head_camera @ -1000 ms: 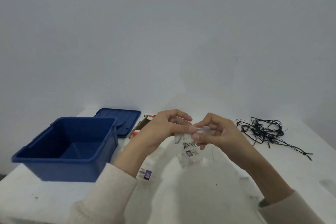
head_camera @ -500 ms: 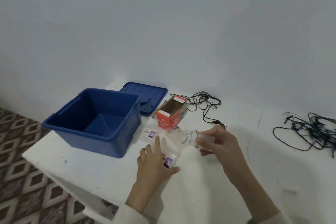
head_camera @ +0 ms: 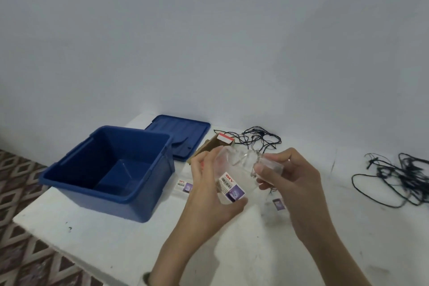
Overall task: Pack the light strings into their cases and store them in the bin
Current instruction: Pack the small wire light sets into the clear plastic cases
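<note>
Setting: a white table (head_camera: 97, 246) against a plain pale wall; patterned floor tiles show at the lower left.
Clear case: a transparent plastic case (head_camera: 234, 176) held up above the table between both hands, in front of the cardboard box; a white, red and purple label sits on its near face.
Left hand: the left hand (head_camera: 209, 195) grips the case from the left, thumb under the labelled end, fingers (head_camera: 204, 165) curled round the far side, clamped on it.
Right hand: the right hand (head_camera: 290, 183) pinches the case's clear end piece (head_camera: 270, 165), thumb and fingers closed on it.
Bin: an open blue bin (head_camera: 104, 169) stands left of the hands, nothing visible inside.
Lid: the blue lid (head_camera: 178, 132) lies flat behind the bin.
Box: an open red and brown cardboard box (head_camera: 220, 144), partly hidden by the hands.
Light strings: one black tangle (head_camera: 260, 139) behind the box, another (head_camera: 399, 176) well apart at the right edge.
Other cases: two more labelled clear cases lie on the table, one (head_camera: 184, 187) just beside the bin, one (head_camera: 277, 204) under the right hand.
</note>
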`<control>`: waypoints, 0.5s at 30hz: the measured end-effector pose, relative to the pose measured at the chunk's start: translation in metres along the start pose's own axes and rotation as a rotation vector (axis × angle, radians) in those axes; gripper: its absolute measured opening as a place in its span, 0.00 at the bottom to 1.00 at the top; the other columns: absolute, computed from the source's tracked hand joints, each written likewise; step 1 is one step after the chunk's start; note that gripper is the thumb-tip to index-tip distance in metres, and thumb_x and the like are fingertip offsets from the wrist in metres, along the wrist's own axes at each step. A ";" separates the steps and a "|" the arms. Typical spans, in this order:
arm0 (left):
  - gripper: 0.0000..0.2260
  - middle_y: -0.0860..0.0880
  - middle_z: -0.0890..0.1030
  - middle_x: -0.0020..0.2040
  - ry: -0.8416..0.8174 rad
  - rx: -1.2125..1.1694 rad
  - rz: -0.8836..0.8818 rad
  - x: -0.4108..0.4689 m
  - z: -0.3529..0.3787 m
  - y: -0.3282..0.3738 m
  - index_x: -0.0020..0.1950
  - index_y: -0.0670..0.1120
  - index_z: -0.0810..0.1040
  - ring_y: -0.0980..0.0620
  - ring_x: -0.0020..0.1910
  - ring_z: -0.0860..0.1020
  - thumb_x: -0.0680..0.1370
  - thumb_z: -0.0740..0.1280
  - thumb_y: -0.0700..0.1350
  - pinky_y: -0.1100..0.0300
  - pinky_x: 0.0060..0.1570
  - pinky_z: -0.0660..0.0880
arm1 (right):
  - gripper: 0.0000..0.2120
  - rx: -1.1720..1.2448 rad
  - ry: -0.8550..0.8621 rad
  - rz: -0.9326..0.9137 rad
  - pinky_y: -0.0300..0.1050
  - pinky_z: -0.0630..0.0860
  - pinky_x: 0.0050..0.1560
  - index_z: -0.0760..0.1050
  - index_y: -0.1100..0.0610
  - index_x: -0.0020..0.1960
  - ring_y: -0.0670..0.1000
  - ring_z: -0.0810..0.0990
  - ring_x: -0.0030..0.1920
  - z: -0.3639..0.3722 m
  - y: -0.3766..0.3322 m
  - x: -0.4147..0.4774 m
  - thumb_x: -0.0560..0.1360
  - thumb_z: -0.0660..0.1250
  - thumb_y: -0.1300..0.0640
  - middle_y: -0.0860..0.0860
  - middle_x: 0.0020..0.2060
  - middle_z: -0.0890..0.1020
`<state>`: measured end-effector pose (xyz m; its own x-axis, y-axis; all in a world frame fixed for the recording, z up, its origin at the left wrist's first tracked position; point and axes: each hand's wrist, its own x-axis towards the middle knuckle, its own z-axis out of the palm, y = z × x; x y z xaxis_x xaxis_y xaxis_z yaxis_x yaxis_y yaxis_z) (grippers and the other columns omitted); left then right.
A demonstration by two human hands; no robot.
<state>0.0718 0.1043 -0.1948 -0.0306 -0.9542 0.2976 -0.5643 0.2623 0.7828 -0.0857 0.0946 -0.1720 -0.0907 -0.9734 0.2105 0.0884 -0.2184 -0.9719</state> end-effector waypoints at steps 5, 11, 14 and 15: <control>0.40 0.67 0.56 0.63 -0.091 -0.140 0.088 0.012 0.013 0.021 0.67 0.65 0.55 0.75 0.62 0.60 0.67 0.75 0.40 0.80 0.55 0.66 | 0.07 -0.031 0.117 -0.055 0.61 0.77 0.46 0.77 0.52 0.39 0.61 0.81 0.42 -0.005 -0.006 -0.002 0.66 0.75 0.58 0.54 0.38 0.83; 0.40 0.66 0.57 0.64 -0.149 -0.358 0.109 0.019 0.029 0.039 0.66 0.64 0.57 0.76 0.60 0.62 0.65 0.73 0.37 0.80 0.48 0.68 | 0.08 0.019 0.225 -0.070 0.65 0.75 0.46 0.79 0.53 0.39 0.63 0.77 0.38 -0.010 -0.009 -0.004 0.65 0.77 0.57 0.59 0.37 0.81; 0.43 0.59 0.55 0.68 -0.110 -0.421 0.102 0.023 0.040 0.049 0.67 0.62 0.56 0.71 0.62 0.63 0.65 0.69 0.27 0.75 0.42 0.73 | 0.06 -0.035 0.276 -0.088 0.63 0.77 0.42 0.80 0.50 0.40 0.64 0.78 0.39 -0.010 -0.006 -0.007 0.67 0.75 0.51 0.54 0.36 0.82; 0.45 0.60 0.53 0.68 -0.102 -0.447 0.108 0.024 0.043 0.053 0.68 0.63 0.55 0.67 0.64 0.64 0.64 0.68 0.26 0.73 0.41 0.75 | 0.04 -0.063 0.292 -0.095 0.57 0.77 0.41 0.80 0.49 0.41 0.60 0.77 0.38 -0.010 -0.005 -0.007 0.69 0.73 0.51 0.51 0.36 0.82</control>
<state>0.0058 0.0894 -0.1698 -0.1629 -0.9214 0.3529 -0.1438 0.3760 0.9154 -0.0951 0.1036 -0.1699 -0.3779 -0.8856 0.2699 0.0050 -0.2935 -0.9560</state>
